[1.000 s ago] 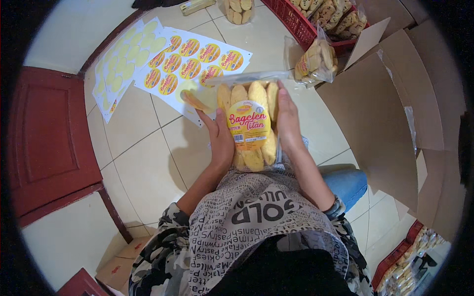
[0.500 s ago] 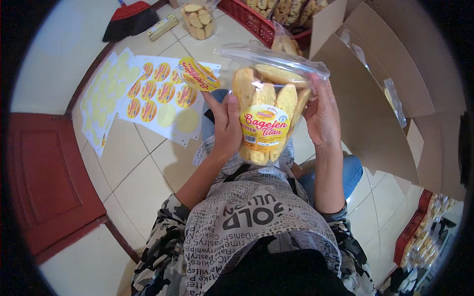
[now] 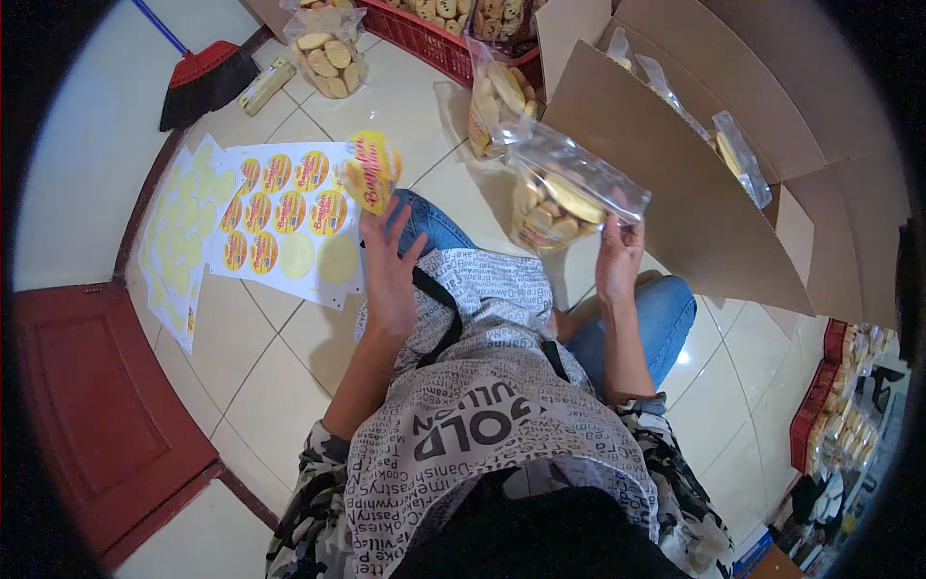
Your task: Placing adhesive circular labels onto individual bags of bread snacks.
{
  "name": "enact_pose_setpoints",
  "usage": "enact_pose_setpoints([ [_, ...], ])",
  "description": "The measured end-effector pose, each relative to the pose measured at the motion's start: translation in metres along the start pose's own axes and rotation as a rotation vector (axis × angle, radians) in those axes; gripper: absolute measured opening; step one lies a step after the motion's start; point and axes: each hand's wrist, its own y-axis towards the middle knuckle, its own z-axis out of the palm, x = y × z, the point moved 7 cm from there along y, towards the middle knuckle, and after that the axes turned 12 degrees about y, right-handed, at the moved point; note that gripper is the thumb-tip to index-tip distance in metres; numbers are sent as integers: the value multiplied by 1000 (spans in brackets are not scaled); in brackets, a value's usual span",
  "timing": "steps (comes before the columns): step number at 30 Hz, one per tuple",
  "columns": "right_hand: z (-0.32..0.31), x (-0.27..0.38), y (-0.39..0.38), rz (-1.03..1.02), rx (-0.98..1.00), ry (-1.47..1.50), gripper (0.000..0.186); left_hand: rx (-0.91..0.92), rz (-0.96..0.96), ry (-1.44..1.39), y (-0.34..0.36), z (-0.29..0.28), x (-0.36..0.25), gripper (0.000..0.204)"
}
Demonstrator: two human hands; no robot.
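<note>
My left hand (image 3: 387, 265) has its fingers spread, with a peeled round yellow label (image 3: 373, 172) held at the fingertips. My right hand (image 3: 618, 261) is closed on the top of a clear bag of pale oblong biscuits (image 3: 558, 203), which hangs tilted over the floor. Left of my left hand, a white sheet of round yellow-and-red labels (image 3: 289, 198) lies on the tiles, with paler spots among them. Another sheet (image 3: 188, 222), mostly pale circles, lies farther left.
Bagged biscuits (image 3: 326, 68) stand ahead, another bag (image 3: 497, 101) beside a red crate (image 3: 415, 29). An open cardboard box (image 3: 675, 193) is to the right. A broom (image 3: 198, 77), wrapped block (image 3: 265, 87) and red door (image 3: 96, 415) are leftward. More filled crates (image 3: 839, 405) sit lower right.
My left hand has let go of the biscuit bag and moved left with the label. My right hand has carried the bag rightward and tilted it. The view has shifted.
</note>
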Motion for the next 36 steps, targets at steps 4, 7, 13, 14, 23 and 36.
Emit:
enact_pose_setpoints([
  [4,-9,48,-12,-252,-359,-589,29,63,-127,-136,-13,-7,-10,73],
  [7,13,89,-29,-552,-400,-583,33,203,-286,-353,-22,10,-9,74],
  [13,162,116,-57,-737,197,-820,36,205,-239,-276,-28,6,-30,80],
  [14,179,107,-50,-614,283,-842,32,165,-184,-150,-27,2,-33,82],
  [23,216,45,-28,-279,565,-706,14,240,-48,-167,-28,-3,-39,76],
  [36,208,76,-37,-445,485,-717,8,-596,287,748,202,-85,-2,74],
])
